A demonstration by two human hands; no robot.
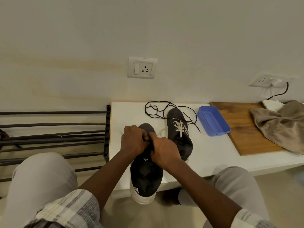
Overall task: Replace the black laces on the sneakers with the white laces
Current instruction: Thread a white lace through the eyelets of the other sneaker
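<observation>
Two black sneakers stand on a low white table (210, 150). The near sneaker (145, 176) hangs its white heel over the table's front edge. My left hand (134, 140) and my right hand (163, 149) meet over its lacing area, fingers curled and pinching there; what they pinch is hidden. A loop of white lace (162, 132) shows just beyond my right hand. The far sneaker (179, 134) carries a tied white lace (179, 127). Loose black laces (158, 110) lie in tangled loops behind and beside it.
A blue plastic tray (213, 120) sits right of the far sneaker, partly on a wooden board (243, 129). A beige cloth (279, 124) lies at far right. A dark metal rack (54, 139) stands left of the table. My knees frame the view.
</observation>
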